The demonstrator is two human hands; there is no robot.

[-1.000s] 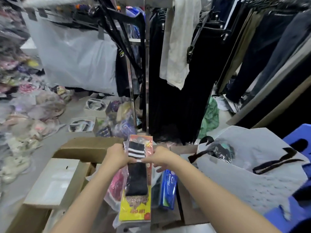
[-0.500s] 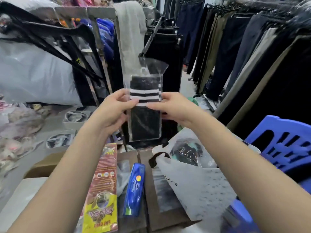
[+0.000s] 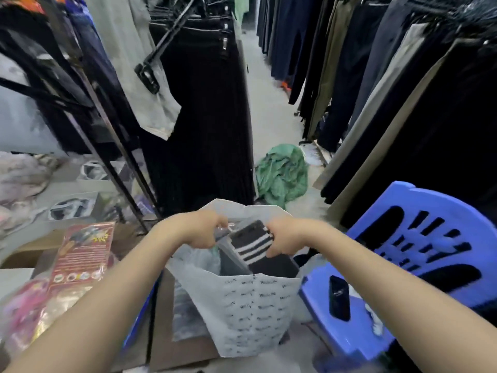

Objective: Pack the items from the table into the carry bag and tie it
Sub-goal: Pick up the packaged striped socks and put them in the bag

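Observation:
A packet of black socks with white stripes point(image 3: 252, 244) sits tilted in the open mouth of the white printed carry bag point(image 3: 255, 300). My left hand point(image 3: 200, 230) grips the packet's clear plastic top at the bag's left rim. On the packet's right edge, my right hand point(image 3: 285, 238) holds it with curled fingers. Other wrapped items lie deeper in the bag. A red and yellow flat packet point(image 3: 80, 254) lies on the table to the left, with a pink wrapped item point(image 3: 24, 310) beside it.
The bag stands on cardboard boxes point(image 3: 164, 327). A blue plastic chair point(image 3: 419, 254) at the right carries a dark phone point(image 3: 339, 297). Racks of hanging trousers line both sides of a floor aisle, and a green cloth point(image 3: 282, 175) lies on the floor.
Both hands have carried the sock packet from in front of the rack down and right into the mouth of the carry bag. The view has swung right toward the bag and chair.

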